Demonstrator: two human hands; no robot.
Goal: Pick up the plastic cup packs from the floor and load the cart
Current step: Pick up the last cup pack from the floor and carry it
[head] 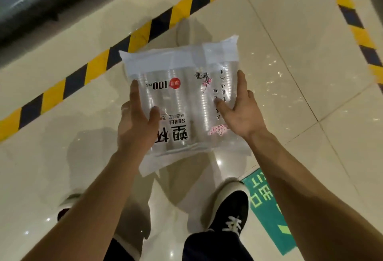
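Clear plastic pack of stacked transparent cups (182,99), printed "100 PCS", held in the air above glossy cream tile floor (290,43). Left hand (136,124) clasps its left edge, right hand (240,111) its right edge.

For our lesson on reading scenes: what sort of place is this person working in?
Probably a shop or warehouse floor: glossy floor tiles, yellow-and-black hazard tape, a green floor sign, and a retail cup pack held in both hands.

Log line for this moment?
step: carrying | pack: off floor | left hand: gripping | right hand: gripping | cart: not in view
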